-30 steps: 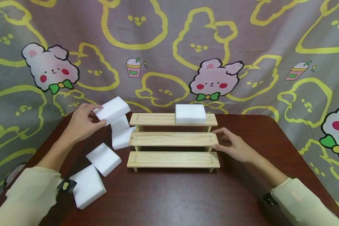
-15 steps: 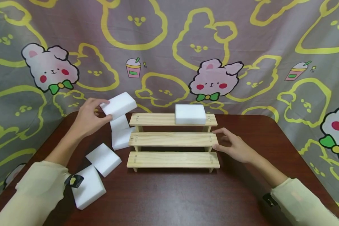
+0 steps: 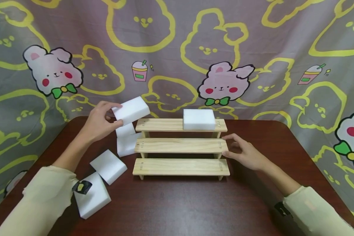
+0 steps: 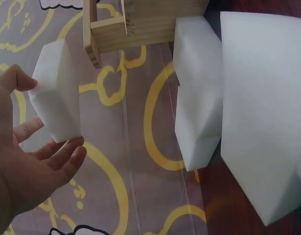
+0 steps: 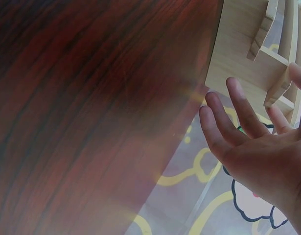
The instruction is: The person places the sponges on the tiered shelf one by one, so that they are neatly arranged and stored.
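My left hand (image 3: 98,121) pinches a white foam block (image 3: 131,110) between thumb and fingers, raised and tilted beside the left end of a three-step wooden display stand (image 3: 180,146). The same held block (image 4: 59,93) appears in the left wrist view, with the fingertips along its near edge. On the stand's top step, toward the right, lies another white foam block (image 3: 198,119). My right hand (image 3: 245,152) grips the right end of the middle step, thumb at its front corner and index finger at its back corner. Its other fingers (image 5: 245,107) extend loosely in the right wrist view.
Left of the stand, two foam blocks (image 3: 127,144) lie close against each other, partly behind the held one. Nearer the front left are another foam block (image 3: 108,166) and one more block (image 3: 92,196) under the left wrist. A patterned curtain (image 3: 171,49) hangs behind the dark table (image 3: 180,206).
My left hand has carried its foam block rightward and slightly up, toward the stand's top step. My right hand stays at the middle step's end.
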`<state>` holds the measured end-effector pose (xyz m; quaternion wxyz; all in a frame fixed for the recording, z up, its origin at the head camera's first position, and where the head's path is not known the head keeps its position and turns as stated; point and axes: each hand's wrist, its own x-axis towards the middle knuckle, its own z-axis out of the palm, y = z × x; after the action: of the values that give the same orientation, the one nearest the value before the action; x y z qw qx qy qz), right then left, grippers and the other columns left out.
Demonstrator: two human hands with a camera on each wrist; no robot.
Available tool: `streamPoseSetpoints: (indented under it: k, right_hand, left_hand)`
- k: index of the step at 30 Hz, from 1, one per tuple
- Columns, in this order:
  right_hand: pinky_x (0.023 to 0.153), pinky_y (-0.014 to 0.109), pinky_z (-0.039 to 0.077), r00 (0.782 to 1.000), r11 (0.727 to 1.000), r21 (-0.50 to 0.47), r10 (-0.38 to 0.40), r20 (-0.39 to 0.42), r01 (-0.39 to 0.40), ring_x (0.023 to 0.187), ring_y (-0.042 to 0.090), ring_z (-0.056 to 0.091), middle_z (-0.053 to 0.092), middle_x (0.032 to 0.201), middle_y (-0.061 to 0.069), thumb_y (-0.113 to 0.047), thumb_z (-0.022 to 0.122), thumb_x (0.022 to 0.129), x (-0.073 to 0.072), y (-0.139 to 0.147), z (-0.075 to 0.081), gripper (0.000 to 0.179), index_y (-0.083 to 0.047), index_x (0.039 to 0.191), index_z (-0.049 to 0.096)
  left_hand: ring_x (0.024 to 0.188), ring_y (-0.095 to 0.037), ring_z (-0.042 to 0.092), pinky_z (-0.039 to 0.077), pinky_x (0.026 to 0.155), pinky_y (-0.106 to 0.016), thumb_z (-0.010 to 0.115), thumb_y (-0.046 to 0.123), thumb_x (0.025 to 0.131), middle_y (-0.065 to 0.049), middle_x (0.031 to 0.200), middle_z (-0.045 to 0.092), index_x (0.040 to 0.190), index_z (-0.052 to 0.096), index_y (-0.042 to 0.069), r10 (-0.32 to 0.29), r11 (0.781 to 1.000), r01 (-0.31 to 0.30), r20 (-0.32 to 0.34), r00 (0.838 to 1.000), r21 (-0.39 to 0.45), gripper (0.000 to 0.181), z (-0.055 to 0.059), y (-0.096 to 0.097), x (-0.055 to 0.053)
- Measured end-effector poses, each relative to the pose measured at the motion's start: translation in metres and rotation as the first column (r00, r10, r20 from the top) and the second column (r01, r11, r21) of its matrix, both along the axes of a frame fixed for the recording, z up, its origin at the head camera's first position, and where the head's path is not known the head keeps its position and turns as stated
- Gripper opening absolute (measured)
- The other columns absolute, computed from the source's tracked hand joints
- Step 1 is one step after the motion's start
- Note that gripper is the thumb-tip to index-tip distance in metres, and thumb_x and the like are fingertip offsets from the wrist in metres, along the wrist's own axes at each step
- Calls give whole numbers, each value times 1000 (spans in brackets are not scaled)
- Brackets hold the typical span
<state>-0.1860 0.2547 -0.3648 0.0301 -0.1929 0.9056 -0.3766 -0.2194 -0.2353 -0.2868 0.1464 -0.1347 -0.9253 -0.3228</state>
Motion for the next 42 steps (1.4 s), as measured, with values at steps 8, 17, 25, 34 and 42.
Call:
streamPoseSetpoints:
  k: [8, 17, 25, 34, 42]
  right_hand:
    - [87, 50, 52, 1000, 1000, -6, 0, -2, 0, 115, 37, 65, 66, 125, 15, -26, 74, 97, -1, 0, -1, 48, -13, 138, 52]
    - [85, 46, 52, 1000, 1000, -14, 5, 3, -5, 110, 31, 66, 67, 122, 14, -26, 74, 97, -2, 0, -2, 48, -13, 138, 52]
    - [84, 45, 52, 1000, 1000, -14, 4, 2, -4, 110, 31, 67, 67, 123, 15, -26, 74, 97, -3, 0, -3, 49, -13, 139, 52]
    - [83, 45, 52, 1000, 1000, -17, 3, 2, -3, 109, 31, 67, 67, 122, 15, -25, 74, 97, -3, 1, -4, 48, -14, 138, 52]
    - [85, 47, 52, 1000, 1000, -14, -8, 5, 8, 113, 35, 65, 66, 125, 16, -26, 74, 97, -1, 1, -3, 48, -15, 138, 52]
  left_hand:
    - [104, -41, 59, 52, 85, -46, 72, 8, 86, -26, 134, 49, 135, 60, -3, -73, 997, 73, 18, 997, 37, 52, 1, 10, -4]
    - [108, -34, 51, 50, 89, -43, 71, 4, 85, -24, 131, 49, 135, 57, -3, -143, 988, 141, 34, 989, 63, 53, -4, 23, -11]
    - [107, -34, 50, 50, 92, -53, 71, 2, 83, -23, 133, 49, 131, 61, -2, -179, 982, 177, 24, 984, 58, 49, -7, 32, -16]
    - [101, -37, 59, 52, 90, -50, 68, 2, 87, -23, 134, 48, 131, 62, -3, -241, 969, 237, 49, 969, 75, 45, -8, 41, -18]
    - [97, -38, 62, 54, 77, -42, 67, 3, 88, -22, 137, 45, 134, 61, -2, -273, 960, 263, 116, 955, 97, 47, -7, 47, -19]
